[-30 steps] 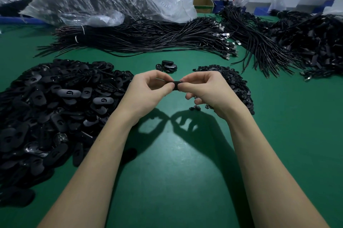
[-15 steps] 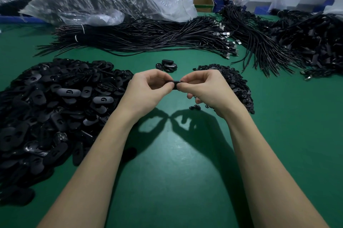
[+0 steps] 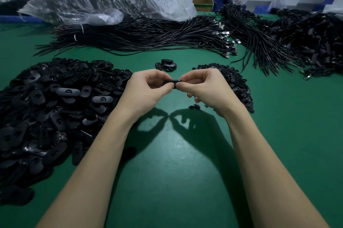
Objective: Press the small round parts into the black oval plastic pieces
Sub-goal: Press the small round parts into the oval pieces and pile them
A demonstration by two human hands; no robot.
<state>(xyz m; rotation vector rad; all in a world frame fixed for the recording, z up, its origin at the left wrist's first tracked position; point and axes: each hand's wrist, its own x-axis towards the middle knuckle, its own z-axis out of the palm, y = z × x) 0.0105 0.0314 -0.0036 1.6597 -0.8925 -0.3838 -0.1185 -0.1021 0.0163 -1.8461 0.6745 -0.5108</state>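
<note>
**One oval piece in the fingers, a big pile waiting**

A few oval pieces (image 3: 167,64) lie apart at the far side, probably the finished ones. The large heap of black oval pieces (image 3: 46,109) on the left and the heap of small round parts (image 3: 235,83) on the right seem almost untouched, so most work is left. Both hands are raised over the green table (image 3: 167,172). The left hand (image 3: 146,88) and right hand (image 3: 206,86) pinch one oval piece (image 3: 172,81) between their curled fingers, thumbs pressing. Whether the round part is seated, I cannot tell.
</note>
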